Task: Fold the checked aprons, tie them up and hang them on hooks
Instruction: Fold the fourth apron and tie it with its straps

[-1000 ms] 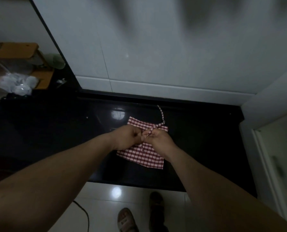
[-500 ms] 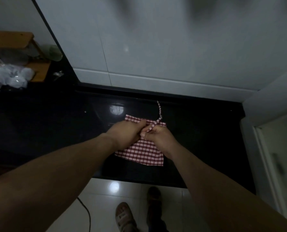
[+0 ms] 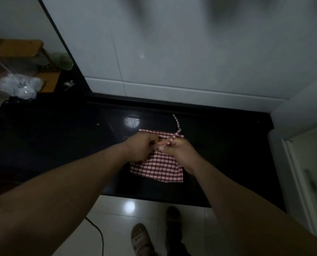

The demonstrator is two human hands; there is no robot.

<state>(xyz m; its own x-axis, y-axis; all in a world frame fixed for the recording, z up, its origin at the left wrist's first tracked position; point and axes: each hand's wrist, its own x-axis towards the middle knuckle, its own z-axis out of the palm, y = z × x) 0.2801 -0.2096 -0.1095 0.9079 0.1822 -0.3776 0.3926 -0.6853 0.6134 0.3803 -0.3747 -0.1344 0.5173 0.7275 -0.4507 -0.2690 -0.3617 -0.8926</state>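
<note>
Two hands tying a folded apron on the dark tabletop

The left hand [image 3: 143, 146] and right hand [image 3: 179, 152] meet over the checked apron [image 3: 159, 169] near the front edge, fingers pinching its strap [image 3: 173, 138]; no writing is readable.

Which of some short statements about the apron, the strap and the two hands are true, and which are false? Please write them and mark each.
1. The folded apron lies on a black counter. True.
2. The right hand pinches the strap. True.
3. The apron is blue. False: red and white checks.
4. The left hand rests on the floor. False: it is closed over the apron.
5. The apron hangs on a hook. False: it lies flat.
</note>
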